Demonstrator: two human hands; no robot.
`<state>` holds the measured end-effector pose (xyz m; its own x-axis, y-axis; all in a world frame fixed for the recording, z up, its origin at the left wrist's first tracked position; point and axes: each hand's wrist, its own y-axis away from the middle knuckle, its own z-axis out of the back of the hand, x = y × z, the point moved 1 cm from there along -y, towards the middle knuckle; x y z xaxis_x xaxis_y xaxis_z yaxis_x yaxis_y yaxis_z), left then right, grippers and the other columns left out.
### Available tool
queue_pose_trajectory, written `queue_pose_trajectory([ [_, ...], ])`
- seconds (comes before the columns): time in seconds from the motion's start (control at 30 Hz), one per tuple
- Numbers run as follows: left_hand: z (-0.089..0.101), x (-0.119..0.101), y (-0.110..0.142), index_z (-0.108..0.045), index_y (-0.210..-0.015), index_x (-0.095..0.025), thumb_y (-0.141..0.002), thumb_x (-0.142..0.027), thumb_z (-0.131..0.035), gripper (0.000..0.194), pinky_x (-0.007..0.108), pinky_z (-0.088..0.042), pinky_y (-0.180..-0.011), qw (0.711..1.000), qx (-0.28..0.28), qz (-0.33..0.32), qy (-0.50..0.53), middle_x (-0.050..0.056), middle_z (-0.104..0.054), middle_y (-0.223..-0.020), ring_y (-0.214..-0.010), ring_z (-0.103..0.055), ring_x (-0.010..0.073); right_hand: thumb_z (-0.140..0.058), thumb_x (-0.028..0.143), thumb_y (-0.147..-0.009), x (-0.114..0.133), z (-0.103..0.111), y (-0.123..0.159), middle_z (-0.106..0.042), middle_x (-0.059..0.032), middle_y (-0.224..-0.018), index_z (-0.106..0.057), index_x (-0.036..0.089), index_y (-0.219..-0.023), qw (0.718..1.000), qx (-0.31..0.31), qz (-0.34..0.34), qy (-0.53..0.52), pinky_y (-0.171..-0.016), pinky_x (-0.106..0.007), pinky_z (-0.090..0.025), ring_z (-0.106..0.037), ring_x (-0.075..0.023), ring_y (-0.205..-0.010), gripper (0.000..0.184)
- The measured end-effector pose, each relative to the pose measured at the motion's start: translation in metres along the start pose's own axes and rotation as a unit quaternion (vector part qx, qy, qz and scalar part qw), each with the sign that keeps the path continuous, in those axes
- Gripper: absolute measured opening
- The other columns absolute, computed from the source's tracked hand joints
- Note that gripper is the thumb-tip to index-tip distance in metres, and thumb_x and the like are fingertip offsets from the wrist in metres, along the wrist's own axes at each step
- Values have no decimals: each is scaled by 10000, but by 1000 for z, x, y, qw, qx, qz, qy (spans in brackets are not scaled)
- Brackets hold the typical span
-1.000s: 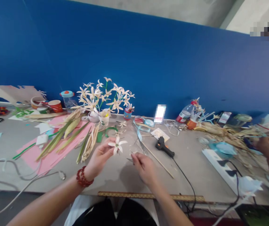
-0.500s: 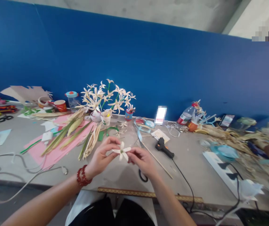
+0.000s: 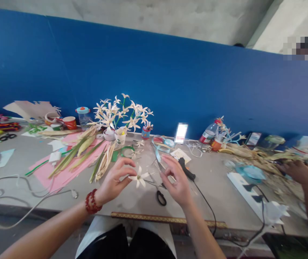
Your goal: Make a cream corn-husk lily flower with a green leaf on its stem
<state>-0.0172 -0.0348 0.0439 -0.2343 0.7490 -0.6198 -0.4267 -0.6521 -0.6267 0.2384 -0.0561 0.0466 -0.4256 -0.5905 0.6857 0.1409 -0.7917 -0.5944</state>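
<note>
My left hand (image 3: 117, 180), with a red bead bracelet at the wrist, pinches one petal of a white artificial flower (image 3: 139, 177) between thumb and fingertips. The flower faces up, its thin petals spread around a small greenish centre. My right hand (image 3: 177, 181) is off the flower, to its right, with fingers curved and apart and nothing visible in them. It hovers over scissors (image 3: 161, 198) with black handles, whose blades it partly hides. Just beyond that hand lies a black glue gun (image 3: 187, 169).
Behind stand a bunch of white flowers (image 3: 116, 113) in a cup and a bottle (image 3: 209, 133). Pink paper (image 3: 46, 176) with dried husks lies left. At right are a power strip (image 3: 247, 196) and a co-worker's hands (image 3: 295, 171). A patterned ruler (image 3: 154, 218) lines the front edge.
My right hand has let go of the flower and moved right, its fingers opening. My left hand still holds the flower. A second hand of the co-worker has come into view.
</note>
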Motion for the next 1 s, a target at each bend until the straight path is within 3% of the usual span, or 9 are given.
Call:
queue_pose_trajectory([
  [0.17,-3,-1,-1,-671,-966,-227,-935,-219,-565,111,410,-441,-976,999,16,-5,31,99,-555,-1140,-1122,-544,250,-608,236,-864,15,-22,-16,-507,-113,-1428,-194,333,-1541,979,157,-29,-130,-742,-310,-572,-633,-121,-738,800],
  [0.27,-5,2,1,-679,-968,-228,-939,-244,-567,117,410,-448,-975,999,20,5,41,102,-552,-1138,-1122,-544,251,-613,308,-885,10,-37,-22,-655,-77,-1218,-421,275,-1443,972,186,-14,-140,-790,-326,-553,-666,-171,-851,591],
  [0.4,-2,8,6,-693,-944,-222,-942,-257,-563,135,401,-448,-971,999,26,11,28,109,-551,-1145,-1121,-540,252,-527,330,-964,-3,-41,-19,-697,-34,-827,-678,204,-1070,986,167,-22,2,-744,-294,-501,-643,-180,-776,224],
  [0.53,11,18,9,-706,-935,-219,-934,-258,-572,139,413,-453,-958,999,15,24,40,111,-575,-1119,-1089,-554,254,-478,354,-988,-16,-16,-9,-677,-35,-790,-660,192,-943,989,96,-82,71,-650,-260,-467,-610,-166,-697,248],
  [0.63,29,31,9,-707,-948,-216,-917,-291,-606,129,418,-479,-922,992,-64,62,91,104,-595,-1093,-1049,-575,256,-496,409,-969,-24,13,11,-632,-19,-707,-644,190,-910,987,29,-138,71,-552,-238,-451,-580,-154,-619,271],
  [0.73,51,43,11,-706,-953,-214,-908,-301,-626,127,370,-513,-850,973,-159,120,118,70,-589,-1107,-980,-592,223,-534,449,-942,-34,43,47,-534,21,-575,-653,193,-912,979,-20,-192,64,-448,-223,-408,-514,-134,-497,284],
  [0.83,73,48,16,-694,-909,-216,-868,-297,-679,92,364,-513,-896,967,-219,109,73,24,-599,-1084,-1060,-566,225,-559,478,-920,-40,68,97,-456,53,-503,-656,187,-938,957,-74,-280,29,-376,-215,-377,-465,-120,-404,307],
  [0.9,85,49,19,-684,-923,-222,-867,-290,-678,89,380,-507,-925,962,-247,107,50,10,-591,-1108,-1103,-552,225,-549,493,-910,-38,82,131,-479,51,-475,-675,184,-959,940,-57,-334,23,-323,-217,-379,-465,-126,-340,337],
  [1.0,94,51,21,-677,-949,-228,-853,-285,-690,113,383,-517,-885,962,-254,101,25,22,-589,-1104,-1065,-563,223,-643,400,-829,-18,106,169,-676,-9,-582,-722,229,-1054,935,93,-323,112,-434,-271,-562,-652,-195,-441,293],
])
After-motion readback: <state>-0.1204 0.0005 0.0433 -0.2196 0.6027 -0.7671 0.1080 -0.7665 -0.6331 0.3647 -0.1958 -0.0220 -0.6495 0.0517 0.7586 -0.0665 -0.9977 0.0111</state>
